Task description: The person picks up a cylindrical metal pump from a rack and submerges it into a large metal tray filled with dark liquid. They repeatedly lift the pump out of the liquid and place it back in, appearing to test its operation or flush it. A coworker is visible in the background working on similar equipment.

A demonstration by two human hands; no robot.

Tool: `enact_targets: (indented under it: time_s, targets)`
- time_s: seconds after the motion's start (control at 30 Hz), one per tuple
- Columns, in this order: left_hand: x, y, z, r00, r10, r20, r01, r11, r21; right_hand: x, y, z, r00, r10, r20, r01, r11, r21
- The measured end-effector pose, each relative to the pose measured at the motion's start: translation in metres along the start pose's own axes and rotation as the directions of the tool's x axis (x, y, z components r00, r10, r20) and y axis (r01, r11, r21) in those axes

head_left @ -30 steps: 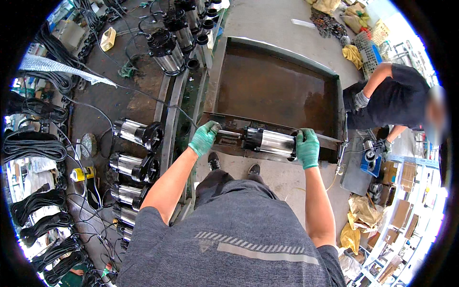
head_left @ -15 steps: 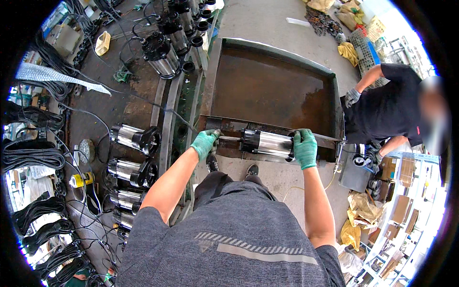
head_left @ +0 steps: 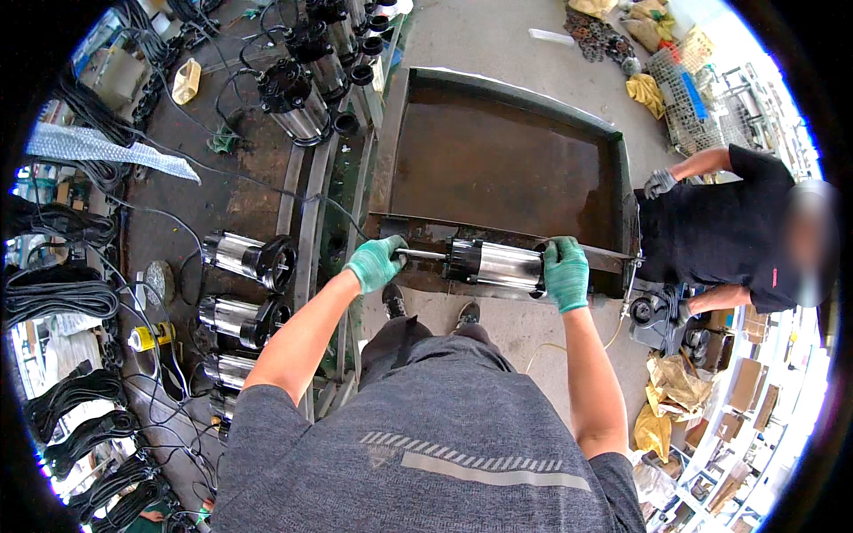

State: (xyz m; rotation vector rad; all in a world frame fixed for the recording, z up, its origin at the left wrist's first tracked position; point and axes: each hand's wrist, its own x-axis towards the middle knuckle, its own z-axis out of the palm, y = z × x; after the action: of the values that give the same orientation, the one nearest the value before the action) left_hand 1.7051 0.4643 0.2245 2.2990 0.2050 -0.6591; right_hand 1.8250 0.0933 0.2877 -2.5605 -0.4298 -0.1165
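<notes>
In front of me a cylindrical submersible pump motor (head_left: 511, 266), polished steel with black ends, lies on its side at the near edge of a water tank (head_left: 400, 147). A thin metal shaft (head_left: 425, 254) sticks out of its left end. My left hand (head_left: 377, 262), in a green glove, is closed round the shaft's outer end; a black cable runs up to it from the left. My right hand (head_left: 567, 275), gloved alike, grips the motor's right end from above, with the fingers partly hiding that end.
Brownish water fills the tank. Several steel pumps (head_left: 235, 253) lie on the dark bench to my left; more stand upright (head_left: 298, 107) farther off. Cable coils (head_left: 62, 293) hang at far left. A co-worker (head_left: 711, 222) in black stands right, one hand by a smaller pump part (head_left: 649, 308).
My left hand has shifted slightly left and down along the shaft, showing more of it. My right hand and the motor have barely moved. The co-worker has shifted a little right and down.
</notes>
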Motion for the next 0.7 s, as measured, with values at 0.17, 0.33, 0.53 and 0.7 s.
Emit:
enact_targets:
  time_s: [0.17,0.33,0.53,0.7]
  targets:
    - [-0.011,0.005,0.011,0.998,0.003,-0.065,-0.05,0.678,-0.733,0.0,0.002,0.0,1.0,-0.005,0.006,0.005,1.0,0.0]
    - [-0.005,-0.012,0.016,0.984,0.094,-0.154,-0.15,0.902,-0.405,0.001,0.002,0.002,1.0,-0.022,0.003,0.022,0.999,-0.026]
    - [-0.013,0.006,0.025,0.996,0.043,-0.075,-0.087,0.454,-0.887,-0.002,0.01,0.004,1.0,-0.025,-0.005,0.025,0.999,-0.023]
    - [-0.01,0.003,0.009,0.985,0.029,0.168,0.161,0.171,-0.972,-0.002,0.007,0.003,1.0,-0.009,0.003,0.009,1.0,-0.012]
